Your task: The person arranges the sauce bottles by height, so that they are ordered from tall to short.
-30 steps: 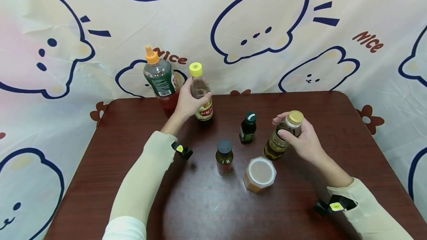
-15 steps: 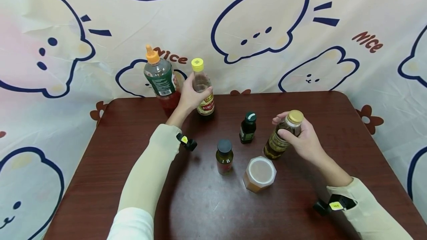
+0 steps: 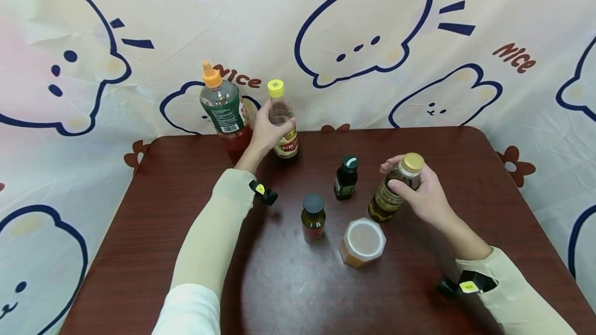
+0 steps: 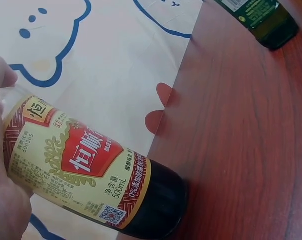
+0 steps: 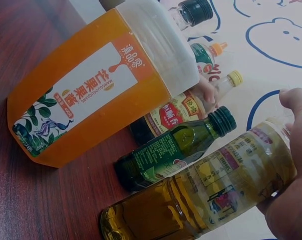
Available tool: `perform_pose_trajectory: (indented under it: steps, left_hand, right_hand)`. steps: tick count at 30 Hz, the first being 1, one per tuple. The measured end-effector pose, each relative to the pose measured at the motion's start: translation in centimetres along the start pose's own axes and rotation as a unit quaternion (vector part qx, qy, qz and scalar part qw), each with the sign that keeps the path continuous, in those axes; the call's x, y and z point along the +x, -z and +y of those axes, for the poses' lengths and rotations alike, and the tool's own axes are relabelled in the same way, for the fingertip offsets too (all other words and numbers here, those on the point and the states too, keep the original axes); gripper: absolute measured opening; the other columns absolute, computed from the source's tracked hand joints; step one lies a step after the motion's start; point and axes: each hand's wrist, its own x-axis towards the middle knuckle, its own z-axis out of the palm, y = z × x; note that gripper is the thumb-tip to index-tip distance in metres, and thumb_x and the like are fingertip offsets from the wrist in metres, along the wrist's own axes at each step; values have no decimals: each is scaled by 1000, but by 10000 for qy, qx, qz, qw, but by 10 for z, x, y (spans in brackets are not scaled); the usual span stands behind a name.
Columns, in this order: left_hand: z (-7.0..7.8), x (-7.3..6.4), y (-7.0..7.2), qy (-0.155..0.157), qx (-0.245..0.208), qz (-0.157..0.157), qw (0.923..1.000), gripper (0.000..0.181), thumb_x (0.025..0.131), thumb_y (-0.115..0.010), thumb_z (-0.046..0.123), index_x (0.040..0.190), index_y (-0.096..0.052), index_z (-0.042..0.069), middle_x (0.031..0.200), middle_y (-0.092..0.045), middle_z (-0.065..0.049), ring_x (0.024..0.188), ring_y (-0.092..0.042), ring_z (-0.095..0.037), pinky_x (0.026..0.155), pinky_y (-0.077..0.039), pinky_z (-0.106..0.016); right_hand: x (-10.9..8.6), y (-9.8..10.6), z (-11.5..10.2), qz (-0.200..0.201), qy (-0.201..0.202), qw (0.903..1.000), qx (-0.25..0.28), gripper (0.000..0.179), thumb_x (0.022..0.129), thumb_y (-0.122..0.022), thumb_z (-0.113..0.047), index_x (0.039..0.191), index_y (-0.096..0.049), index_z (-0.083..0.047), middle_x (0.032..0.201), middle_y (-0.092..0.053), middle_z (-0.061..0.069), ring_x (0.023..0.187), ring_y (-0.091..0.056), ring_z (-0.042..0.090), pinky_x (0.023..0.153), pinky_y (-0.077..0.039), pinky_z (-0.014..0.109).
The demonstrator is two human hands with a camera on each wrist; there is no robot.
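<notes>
Two bottles are in hand, one to each side. Looking from the head view, I see the left hand (image 3: 265, 131) wrapped around a yellow-capped bottle (image 3: 286, 145) near the far edge of the table (image 3: 153, 221). The bottle lies on the right of that palm, its long axis roughly upright. A squeeze bottle (image 3: 225, 110) stands just left of the same hand; whether they touch, I cannot tell. The right hand (image 3: 428, 198) grips a gold-capped bottle (image 3: 388, 199), which lies left of its palm, also about upright. Between the held bottles stand one green bottle (image 3: 345, 181), nearer the right hand, and one grey-capped bottle (image 3: 313, 222), closer to the person. One jar (image 3: 363, 242) sits just beside the gold-capped bottle's base. Count: five bottles, one jar.

From the left wrist, one labelled bottle of dark liquid fills the lower left, fingers round its upper part; I cannot tell if its base bears on the table. One green bottle's lower end shows, well apart.

From the right wrist, all six containers appear, some partly hidden; the gripped one runs nearly parallel to the green bottle just beside it.
</notes>
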Motion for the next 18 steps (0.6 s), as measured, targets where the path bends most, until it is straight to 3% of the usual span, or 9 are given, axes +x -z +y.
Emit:
perform_pose_trajectory:
  steps: [9, 14, 18]
  left_hand:
    - [-3, 9, 1, -60, -16, -117, 9999, 34, 89, -71, 6, 119, -56, 3, 118, -64, -16, 111, -62, -26, 100, -51, -39]
    - [-1, 10, 2, 75, 8, -319, 9995, 40, 91, -71, 7, 126, -53, 1, 121, -63, -15, 114, -61, -25, 101, -50, -39]
    - [-1, 9, 3, 166, 35, -294, 9994, 43, 92, -72, 9, 130, -53, 1, 122, -63, -14, 115, -61, -25, 102, -50, -39]
  right_hand:
    - [0, 0, 1, -1, 19, 10000, 60, 35, 91, -60, 13, 125, -56, 7, 116, -69, 5, 111, -66, 13, 98, -47, 20]
    - [0, 0, 1, 53, 4, 10000, 16, 34, 91, -60, 14, 125, -56, 7, 116, -69, 3, 110, -66, 13, 98, -47, 20]
    - [-1, 0, 0, 54, -13, 10000, 44, 34, 91, -60, 14, 125, -56, 8, 116, -69, 3, 110, -66, 12, 99, -46, 20]
